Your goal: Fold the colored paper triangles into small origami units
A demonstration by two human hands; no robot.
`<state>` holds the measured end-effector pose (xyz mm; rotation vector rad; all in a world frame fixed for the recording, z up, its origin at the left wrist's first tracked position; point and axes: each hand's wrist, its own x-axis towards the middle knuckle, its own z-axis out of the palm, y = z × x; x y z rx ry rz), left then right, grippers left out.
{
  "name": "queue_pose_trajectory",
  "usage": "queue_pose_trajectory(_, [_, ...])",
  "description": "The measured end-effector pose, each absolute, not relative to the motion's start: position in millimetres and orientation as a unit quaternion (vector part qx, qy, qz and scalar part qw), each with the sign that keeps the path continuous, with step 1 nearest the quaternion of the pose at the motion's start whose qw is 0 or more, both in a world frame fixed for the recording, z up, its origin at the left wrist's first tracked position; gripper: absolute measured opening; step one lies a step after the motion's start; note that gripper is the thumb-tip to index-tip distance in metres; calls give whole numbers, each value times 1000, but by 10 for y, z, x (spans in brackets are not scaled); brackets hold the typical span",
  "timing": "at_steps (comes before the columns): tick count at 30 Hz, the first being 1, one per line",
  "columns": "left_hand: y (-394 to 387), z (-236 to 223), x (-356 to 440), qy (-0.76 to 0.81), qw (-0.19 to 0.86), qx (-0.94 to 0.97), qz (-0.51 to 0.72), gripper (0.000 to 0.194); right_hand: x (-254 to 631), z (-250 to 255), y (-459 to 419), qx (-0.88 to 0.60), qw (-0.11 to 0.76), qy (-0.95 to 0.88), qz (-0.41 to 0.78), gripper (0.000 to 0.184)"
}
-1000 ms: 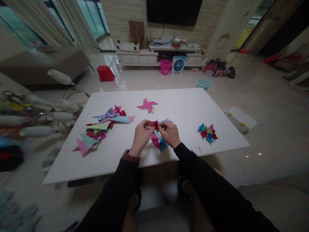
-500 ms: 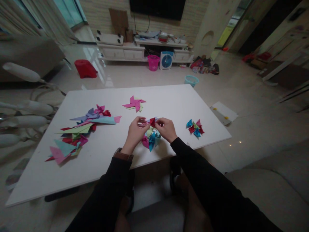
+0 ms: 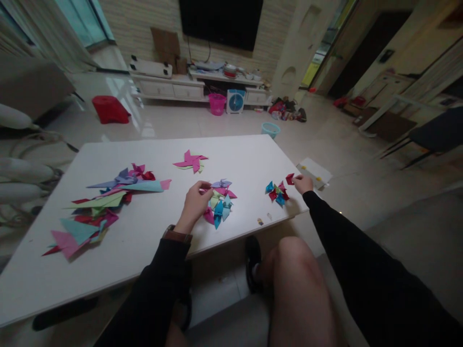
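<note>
My right hand [image 3: 303, 184] pinches a small red origami piece [image 3: 290, 179] near the table's right edge. It is just right of a cluster of red, blue and pink folded paper pieces [image 3: 278, 193]. My left hand [image 3: 197, 200] is at the left side of a second cluster of origami pieces [image 3: 218, 212], in lilac, pink, green and blue. Its thumb and fingertips are drawn together at that cluster's edge. What lies between them is too small to make out.
On the white table [image 3: 152, 246], a heap of coloured folded paper [image 3: 94, 205] lies at the left. A pink and green paper pinwheel [image 3: 193, 161] lies farther back. Two small scraps [image 3: 260, 221] lie by the front edge. A blue basket [image 3: 270, 129] stands on the floor beyond.
My right hand has moved right, away from my left hand, carrying the red origami piece to the right-hand cluster. My left hand has stayed by the middle cluster. The view has shifted.
</note>
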<state>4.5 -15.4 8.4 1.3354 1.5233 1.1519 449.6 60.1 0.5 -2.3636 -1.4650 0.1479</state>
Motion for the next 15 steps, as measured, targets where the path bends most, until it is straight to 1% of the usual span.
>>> queue_pose_trajectory(4, [-159, 97, -41, 598, 400, 527, 454, 26, 4859, -111, 493, -855, 93, -507, 58, 18])
queue_pose_trajectory(9, [-187, 109, -62, 594, 410, 523, 452, 25, 4834, -277, 539, -858, 14, -509, 62, 19])
queue_pose_trajectory(12, [-212, 137, -66, 595, 412, 523, 451, 24, 4784, -195, 685, -849, -14, -526, 53, 23])
queue_pose_trajectory(15, [-248, 172, -79, 597, 404, 527, 449, 21, 4633, 5, 877, -821, -24, -568, 50, 25])
